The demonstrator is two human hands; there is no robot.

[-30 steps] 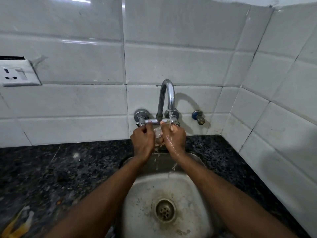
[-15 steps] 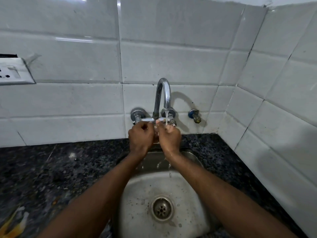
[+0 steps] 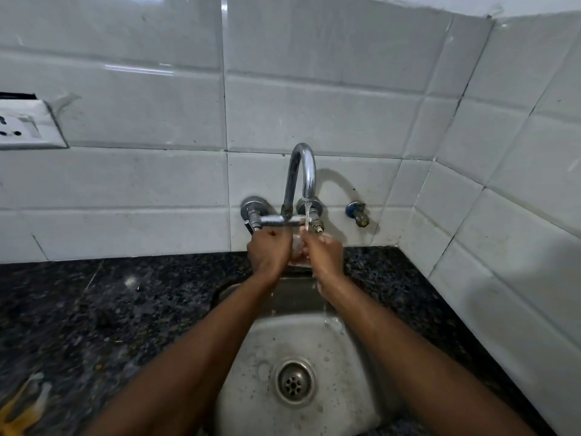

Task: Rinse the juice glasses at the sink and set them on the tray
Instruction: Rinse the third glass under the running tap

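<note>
Socket plate (image 3: 23, 124): sitting on the white tiled wall at the far left edge, partly cut off by the frame.
Yellow scrap (image 3: 22, 410): lying on the dark speckled worktop (image 3: 103, 313) in the bottom left corner, too blurred to tell what it is.
Left hand (image 3: 267, 251): reaching out over the back of the sink (image 3: 355, 350), fingers curling closed around the left side of a clear juice glass (image 3: 298, 250).
Juice glass: being held between the two hands just under the spout, mostly hidden by them, so whether it is upright or tilted cannot be told.
Tap (image 3: 300, 177): standing out from the wall with its curved chrome spout arching over, a thin stream of water (image 3: 307, 215) falling from it onto the glass and the fingers.
Right hand (image 3: 325, 254): closing on the right side of the glass, wet and shining, with water running off the wrist down into the basin.
Drain (image 3: 295, 381): sitting in the middle of the steel basin, between the two forearms.
Small blue valve (image 3: 356, 212): sticking out of the tiles to the right of the tap, well apart from the hands.
</note>
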